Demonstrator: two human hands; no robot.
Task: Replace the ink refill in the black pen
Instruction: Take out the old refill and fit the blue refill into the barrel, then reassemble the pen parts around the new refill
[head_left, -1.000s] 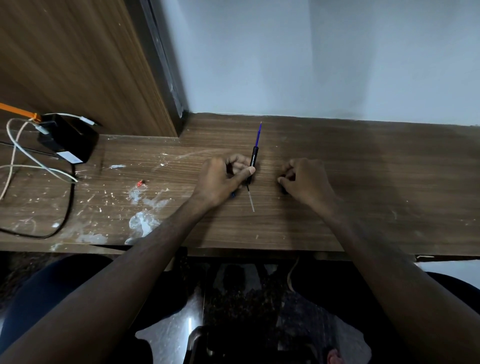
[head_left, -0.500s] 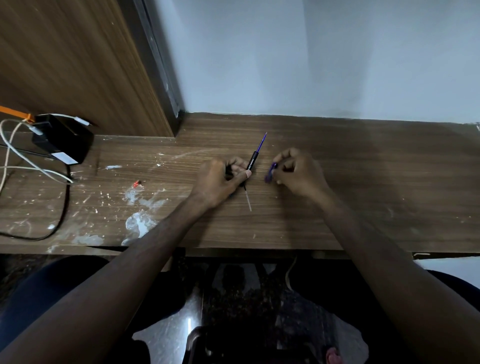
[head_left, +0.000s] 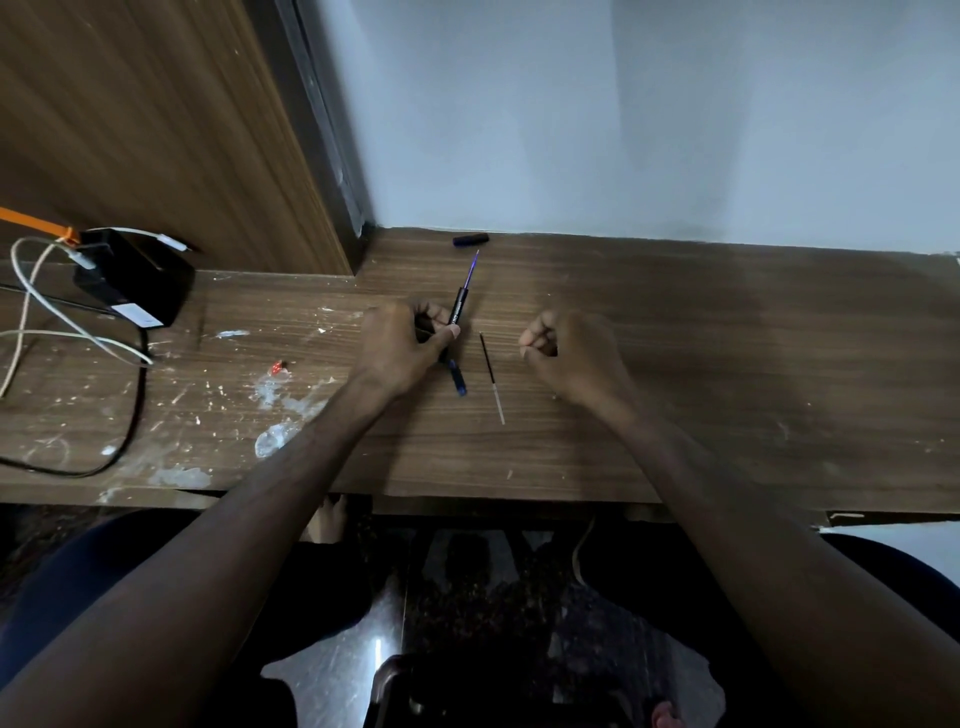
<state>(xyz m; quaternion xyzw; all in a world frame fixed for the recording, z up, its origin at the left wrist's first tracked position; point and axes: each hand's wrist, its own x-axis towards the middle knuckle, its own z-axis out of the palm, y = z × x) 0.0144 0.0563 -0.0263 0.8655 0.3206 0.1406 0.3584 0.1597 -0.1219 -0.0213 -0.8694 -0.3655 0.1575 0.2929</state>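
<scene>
A thin refill (head_left: 491, 375) lies loose on the desk (head_left: 727, 415) between your hands: light, bendy, prone to roll, so pinch it mid-length. Your right hand (head_left: 569, 356) is curled shut, seemingly empty. Your left hand (head_left: 400, 345) grips the pen (head_left: 458, 312) by its barrel, a purple refill tip poking out beyond. A cap (head_left: 470, 239) sits by the wall.

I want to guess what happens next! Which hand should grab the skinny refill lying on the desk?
Probably the right hand: it looks empty and sits just beside the loose refill. The left hand is busy gripping the black pen.
</scene>
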